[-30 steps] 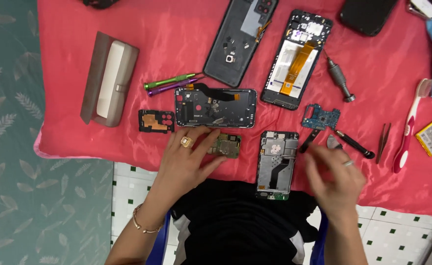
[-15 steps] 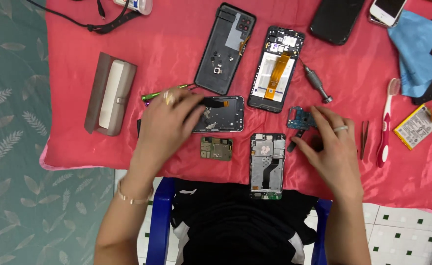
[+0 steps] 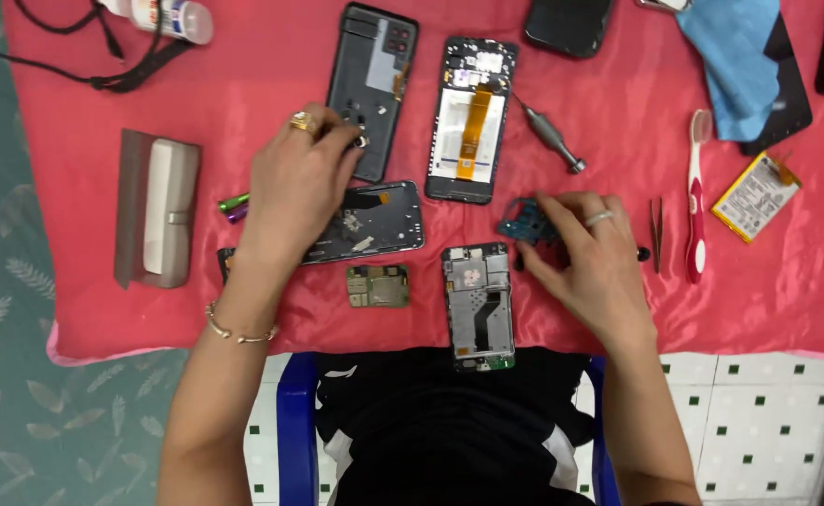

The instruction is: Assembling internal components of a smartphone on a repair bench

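My left hand (image 3: 297, 192) reaches across a dark phone middle frame (image 3: 379, 220), its fingertips on the lower end of a dark grey phone back cover (image 3: 367, 70). Whether it grips the cover is unclear. My right hand (image 3: 592, 255) pinches a small blue circuit board (image 3: 522, 228) between thumb and fingers, just right of a silver phone chassis (image 3: 478, 302) at the near edge. A small green circuit board (image 3: 377, 286) lies between my hands. An opened phone with an orange flex cable (image 3: 469, 117) lies beyond them.
All lies on a red cloth (image 3: 243, 84) over a table. A grey case (image 3: 157, 211) is at the left, green and purple pens (image 3: 234, 202) beside it. To the right are a screwdriver (image 3: 552, 139), tweezers (image 3: 655, 232), toothbrush (image 3: 696, 192), battery (image 3: 757, 197) and blue cloth (image 3: 735, 61).
My left hand moved from the near edge up over the middle frame to the back cover. My right hand moved onto the blue circuit board. The camera view shifted.
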